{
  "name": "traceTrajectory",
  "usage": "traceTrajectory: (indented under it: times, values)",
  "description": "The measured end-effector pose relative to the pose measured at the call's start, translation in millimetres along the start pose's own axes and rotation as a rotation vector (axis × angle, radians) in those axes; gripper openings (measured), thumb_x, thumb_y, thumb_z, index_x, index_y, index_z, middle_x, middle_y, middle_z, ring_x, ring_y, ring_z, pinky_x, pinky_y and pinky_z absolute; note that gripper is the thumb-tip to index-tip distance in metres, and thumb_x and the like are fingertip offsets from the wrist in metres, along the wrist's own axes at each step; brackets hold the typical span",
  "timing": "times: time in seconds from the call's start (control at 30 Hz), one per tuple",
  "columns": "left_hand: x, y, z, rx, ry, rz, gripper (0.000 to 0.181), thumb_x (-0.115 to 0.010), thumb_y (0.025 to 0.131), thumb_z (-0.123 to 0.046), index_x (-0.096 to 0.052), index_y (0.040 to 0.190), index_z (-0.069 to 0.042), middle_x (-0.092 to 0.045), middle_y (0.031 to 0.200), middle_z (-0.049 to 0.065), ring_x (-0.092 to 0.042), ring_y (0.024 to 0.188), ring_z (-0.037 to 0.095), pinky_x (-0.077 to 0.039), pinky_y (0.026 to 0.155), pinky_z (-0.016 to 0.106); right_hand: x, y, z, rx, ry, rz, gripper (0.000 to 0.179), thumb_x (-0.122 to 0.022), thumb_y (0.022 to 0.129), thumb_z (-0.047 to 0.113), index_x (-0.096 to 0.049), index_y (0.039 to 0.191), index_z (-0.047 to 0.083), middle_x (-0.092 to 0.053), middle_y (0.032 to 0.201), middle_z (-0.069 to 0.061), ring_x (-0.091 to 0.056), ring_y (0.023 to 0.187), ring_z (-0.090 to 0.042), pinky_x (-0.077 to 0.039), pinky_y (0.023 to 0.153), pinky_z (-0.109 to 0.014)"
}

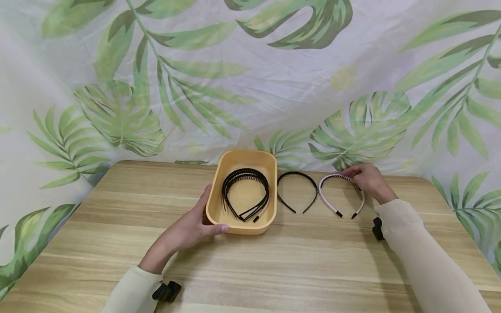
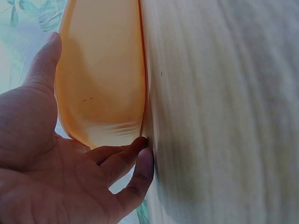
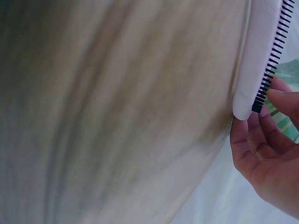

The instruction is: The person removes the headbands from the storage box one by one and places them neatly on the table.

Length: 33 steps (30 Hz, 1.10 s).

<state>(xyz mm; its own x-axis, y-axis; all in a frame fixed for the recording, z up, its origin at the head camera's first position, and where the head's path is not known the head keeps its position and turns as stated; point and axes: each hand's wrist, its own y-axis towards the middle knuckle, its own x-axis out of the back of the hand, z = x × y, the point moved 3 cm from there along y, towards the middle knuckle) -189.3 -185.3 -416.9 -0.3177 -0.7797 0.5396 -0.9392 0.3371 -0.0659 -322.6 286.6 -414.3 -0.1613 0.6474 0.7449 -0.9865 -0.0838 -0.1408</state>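
My left hand (image 1: pixel 188 228) grips a yellow plastic storage box (image 1: pixel 246 231) at its near left corner. The thumb lies over the rim, while the other fingers reach along the left side and down by its base in the left wrist view. Several dark headbands (image 1: pixel 231 177) lie nested together inside the box. To the right, my right hand (image 1: pixel 368 180) pinches a pale pink headband (image 1: pixel 328 202) at the back right of its curve. The right wrist view shows dark comb teeth along that headband's (image 3: pixel 258 56) inner side, with thumb and fingers at it.
Between the box and the pink headband, a black headband (image 1: pixel 297 173) lies on the wood-grain table (image 1: pixel 274 269). A leaf-printed cloth (image 1: pixel 219 108) hangs right behind the table's back edge. Small black devices (image 1: pixel 167 291) are strapped at both wrists.
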Motion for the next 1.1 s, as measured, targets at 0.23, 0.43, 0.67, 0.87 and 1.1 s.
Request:
traceTrajectory:
  times: [0.23,0.43,0.67,0.87,1.1]
  values:
    - [-0.3,0.3,0.6,0.003,0.0,0.004,0.123,-0.085,0.09,-0.034,0.008,0.17,-0.023,-0.02,0.172,0.025,-0.047,0.144,0.04,-0.028,0.121,0.06,4,-4.0,5,0.055,-0.052,-0.033,0.035,-0.055,0.098,-0.005,-0.069,0.13,-0.008,-0.066,0.128,-0.033,-0.061,0.111,-0.042,-0.048,0.072,-0.026]
    - [-0.7,0.2,0.2,-0.006,-0.001,0.003,0.122,-0.084,0.09,-0.034,0.008,0.17,-0.023,-0.019,0.172,0.025,-0.049,0.144,0.039,-0.031,0.12,0.059,6,-7.0,10,0.088,-0.066,-0.028,0.036,-0.055,0.1,-0.001,-0.066,0.133,-0.008,-0.064,0.131,-0.033,-0.059,0.121,-0.048,-0.052,0.081,-0.034]
    - [-0.7,0.2,0.1,-0.016,-0.001,0.006,0.122,-0.084,0.091,-0.033,0.008,0.17,-0.024,-0.019,0.172,0.025,-0.049,0.144,0.04,-0.032,0.119,0.059,7,-15.6,21,0.108,-0.078,-0.034,0.034,-0.058,0.104,0.005,-0.065,0.136,-0.007,-0.064,0.134,-0.032,-0.058,0.123,-0.048,-0.054,0.087,-0.041]
    - [-1.2,-0.3,0.7,-0.002,-0.006,0.013,0.124,-0.085,0.09,-0.035,0.01,0.169,-0.026,-0.018,0.172,0.025,-0.049,0.143,0.04,-0.029,0.121,0.06,3,-21.9,30,0.134,-0.066,-0.053,0.036,-0.061,0.104,0.008,-0.065,0.135,-0.008,-0.064,0.136,-0.031,-0.061,0.123,-0.046,-0.054,0.091,-0.047]
    - [-0.4,-0.2,0.0,-0.005,0.008,0.009,0.124,-0.084,0.09,-0.037,0.01,0.169,-0.025,-0.018,0.172,0.026,-0.043,0.147,0.043,-0.027,0.121,0.063,1,-26.2,44,0.191,-0.069,-0.08,0.035,-0.065,0.102,0.009,-0.066,0.133,-0.007,-0.067,0.131,-0.03,-0.062,0.12,-0.045,-0.053,0.094,-0.055]
